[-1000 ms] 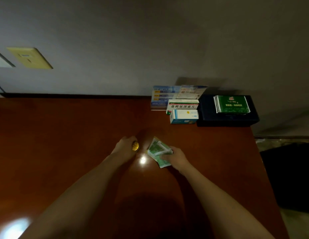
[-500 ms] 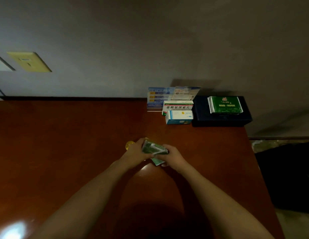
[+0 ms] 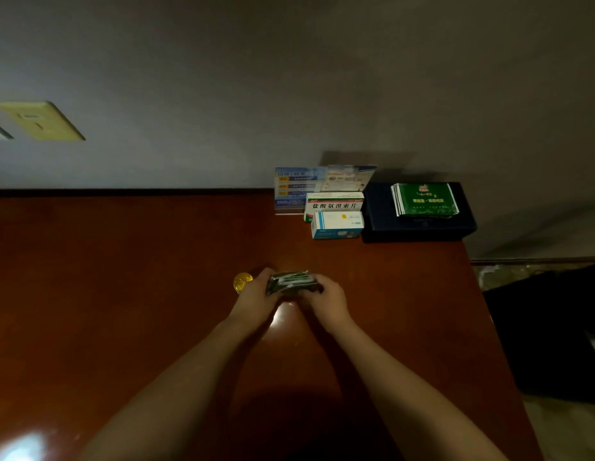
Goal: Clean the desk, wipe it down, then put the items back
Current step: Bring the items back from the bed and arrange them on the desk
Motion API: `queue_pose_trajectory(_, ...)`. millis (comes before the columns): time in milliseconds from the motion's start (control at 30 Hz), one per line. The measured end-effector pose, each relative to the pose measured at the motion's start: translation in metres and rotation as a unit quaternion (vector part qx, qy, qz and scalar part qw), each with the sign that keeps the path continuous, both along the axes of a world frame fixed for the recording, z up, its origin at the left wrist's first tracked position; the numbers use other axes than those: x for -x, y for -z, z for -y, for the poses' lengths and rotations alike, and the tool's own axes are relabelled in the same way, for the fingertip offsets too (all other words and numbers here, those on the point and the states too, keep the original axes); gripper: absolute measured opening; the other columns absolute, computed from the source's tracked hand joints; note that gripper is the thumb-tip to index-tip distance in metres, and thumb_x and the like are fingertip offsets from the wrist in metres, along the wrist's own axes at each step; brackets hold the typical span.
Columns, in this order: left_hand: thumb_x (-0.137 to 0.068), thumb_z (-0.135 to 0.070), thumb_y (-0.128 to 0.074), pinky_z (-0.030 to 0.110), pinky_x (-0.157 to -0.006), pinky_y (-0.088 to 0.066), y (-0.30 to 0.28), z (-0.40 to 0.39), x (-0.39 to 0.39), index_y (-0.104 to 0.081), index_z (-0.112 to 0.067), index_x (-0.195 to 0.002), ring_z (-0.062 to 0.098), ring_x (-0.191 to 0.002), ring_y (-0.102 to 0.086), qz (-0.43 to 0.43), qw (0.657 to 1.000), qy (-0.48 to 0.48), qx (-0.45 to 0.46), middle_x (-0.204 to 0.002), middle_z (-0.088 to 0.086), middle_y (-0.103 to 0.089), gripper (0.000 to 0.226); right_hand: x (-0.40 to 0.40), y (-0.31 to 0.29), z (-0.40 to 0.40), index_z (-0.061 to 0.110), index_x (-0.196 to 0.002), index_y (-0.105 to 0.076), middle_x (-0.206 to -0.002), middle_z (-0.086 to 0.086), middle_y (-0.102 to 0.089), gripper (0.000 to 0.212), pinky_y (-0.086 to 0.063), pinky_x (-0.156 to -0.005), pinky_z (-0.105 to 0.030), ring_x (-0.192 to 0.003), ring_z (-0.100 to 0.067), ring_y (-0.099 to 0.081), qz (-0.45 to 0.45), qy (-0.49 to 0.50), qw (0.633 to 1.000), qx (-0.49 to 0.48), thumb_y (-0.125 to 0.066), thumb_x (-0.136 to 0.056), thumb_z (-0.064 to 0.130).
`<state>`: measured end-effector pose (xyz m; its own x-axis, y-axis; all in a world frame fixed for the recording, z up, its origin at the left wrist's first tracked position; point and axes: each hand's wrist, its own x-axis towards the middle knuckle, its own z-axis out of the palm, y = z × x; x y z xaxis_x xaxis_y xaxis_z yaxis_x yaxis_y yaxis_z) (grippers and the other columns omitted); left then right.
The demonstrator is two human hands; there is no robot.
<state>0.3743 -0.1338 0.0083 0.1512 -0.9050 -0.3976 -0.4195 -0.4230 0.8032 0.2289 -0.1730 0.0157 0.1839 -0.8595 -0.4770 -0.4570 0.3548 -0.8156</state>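
Head view: both hands meet mid-counter. Left hand (image 3: 256,296) and right hand (image 3: 329,299) each have their grip clamped on opposite ends of a small bundle of green packets (image 3: 291,281), held just above the counter (image 3: 123,294). A gold coin-like disc (image 3: 242,281) lies on the counter just left of the left hand, touching or nearly so; cannot tell which.

Far right corner: a matching green packet stack (image 3: 424,199) sits on a dark blue box (image 3: 419,227). Two medicine boxes (image 3: 336,214) lie just left of it, leaflets (image 3: 317,186) standing behind them against the wall.

Step looks like squaring up the bundle before putting it back, likely onto the far stack. To do well: pinch the ends evenly, tap edges flush on the counter, don't let loose packets slip out of the middle. Then carry it one-handed over the medicine boxes without knocking them. Disc still needs placing.
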Motion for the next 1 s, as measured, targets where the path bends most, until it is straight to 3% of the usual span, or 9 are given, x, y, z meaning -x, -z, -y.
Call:
queue_pose_trajectory(167, -0.093, -0.004, -0.051, 0.006, -0.062, -0.044, 0.005, 0.007, -0.001, -0.049, -0.023, -0.103, -0.003, -0.085, -0.057, 0.002, 1.000, -0.015, -0.001, -0.098, -0.008, -0.061, 0.022, -0.006, -0.005, -0.002, -0.001, -0.125, -0.055, -0.108, -0.008, -0.062, 0.038, -0.047, -0.066, -0.006, -0.082, 0.000, -0.059, 0.079, 0.014, 0.996, -0.028, -0.051, -0.088, -0.012)
queue_pose_trajectory(267, -0.092, -0.004, -0.052, 0.006, -0.058, -0.045, 0.006, 0.018, -0.001, -0.049, -0.023, -0.100, -0.002, -0.078, -0.058, 0.013, 1.000, -0.026, 0.001, -0.094, -0.006, -0.063, 0.022, -0.015, 0.000, 0.006, 0.006, -0.144, -0.032, -0.124, -0.004, -0.055, 0.056, -0.047, -0.072, -0.006, -0.098, -0.005, -0.052, 0.084, 0.037, 0.995, -0.030, -0.047, -0.092, -0.009)
queue_pose_trajectory(367, -0.092, -0.005, -0.053, 0.004, -0.053, -0.041, 0.007, 0.032, -0.005, -0.050, -0.022, -0.102, 0.000, -0.075, -0.055, 0.040, 0.999, -0.033, -0.007, -0.094, -0.008, -0.062, 0.020, -0.024, 0.001, 0.013, 0.010, -0.149, -0.019, -0.135, -0.003, -0.046, 0.060, -0.048, -0.073, -0.005, -0.108, -0.008, -0.049, 0.105, 0.045, 0.993, -0.036, -0.040, -0.095, -0.007)
queue_pose_trajectory(433, -0.091, -0.002, -0.052, 0.006, -0.051, -0.040, 0.010, 0.041, -0.006, -0.052, -0.020, -0.109, 0.003, -0.079, -0.056, 0.054, 0.998, -0.033, -0.017, -0.100, -0.005, -0.062, 0.026, -0.026, 0.005, 0.016, 0.012, -0.150, -0.016, -0.143, -0.004, -0.042, 0.059, -0.050, -0.073, -0.009, -0.102, -0.010, -0.056, 0.130, 0.062, 0.989, -0.042, -0.036, -0.097, -0.007)
queue_pose_trajectory(533, -0.088, 0.003, -0.051, 0.009, -0.057, -0.040, 0.013, 0.049, -0.004, -0.052, -0.019, -0.110, 0.008, -0.084, -0.057, 0.043, 0.998, -0.048, -0.017, -0.105, 0.000, -0.063, 0.032, -0.025, 0.014, 0.024, 0.014, -0.148, -0.022, -0.144, -0.003, -0.043, 0.052, -0.052, -0.073, -0.017, -0.086, -0.007, -0.060, 0.142, 0.084, 0.985, -0.058, -0.032, -0.100, -0.002)
queue_pose_trajectory(633, -0.087, 0.002, -0.054, 0.011, -0.058, -0.046, 0.011, 0.054, -0.003, -0.050, -0.022, -0.103, 0.002, -0.078, -0.057, 0.010, 0.999, -0.054, -0.004, -0.102, -0.002, -0.061, 0.030, -0.027, 0.015, 0.030, 0.010, -0.145, -0.031, -0.136, -0.002, -0.048, 0.048, -0.052, -0.070, -0.014, -0.085, -0.005, -0.060, 0.138, 0.088, 0.985, -0.045, -0.032, -0.099, -0.004)
queue_pose_trajectory(800, -0.084, 0.003, -0.058, 0.002, -0.060, -0.041, 0.012, 0.064, -0.005, -0.053, -0.020, -0.098, 0.004, -0.086, -0.054, -0.009, 0.995, -0.098, -0.003, -0.091, -0.010, -0.056, 0.028, -0.031, 0.019, 0.037, 0.001, -0.132, -0.048, -0.119, -0.005, -0.057, 0.041, -0.047, -0.074, -0.006, -0.083, 0.007, -0.058, 0.121, 0.104, 0.987, -0.003, -0.040, -0.093, -0.011)
queue_pose_trajectory(900, -0.084, 0.006, -0.056, 0.000, -0.057, -0.040, 0.016, 0.068, -0.006, -0.055, -0.014, -0.100, 0.005, -0.084, -0.053, -0.003, 0.995, -0.096, -0.021, -0.094, -0.005, -0.057, 0.026, -0.034, 0.029, 0.035, 0.001, -0.125, -0.053, -0.109, -0.006, -0.062, 0.035, -0.049, -0.074, -0.010, -0.087, -0.002, -0.060, 0.096, 0.107, 0.990, -0.009, -0.044, -0.093, -0.007)
queue_pose_trajectory(1000, -0.081, 0.004, -0.059, 0.006, -0.059, -0.037, 0.025, 0.069, -0.005, -0.055, -0.016, -0.095, 0.012, -0.087, -0.053, 0.031, 0.995, -0.090, -0.029, -0.102, 0.002, -0.057, 0.025, -0.037, 0.040, 0.035, 0.004, -0.124, -0.057, -0.116, -0.011, -0.063, 0.033, -0.051, -0.082, -0.016, -0.103, -0.017, -0.060, 0.065, 0.104, 0.992, -0.018, -0.048, -0.093, -0.002)
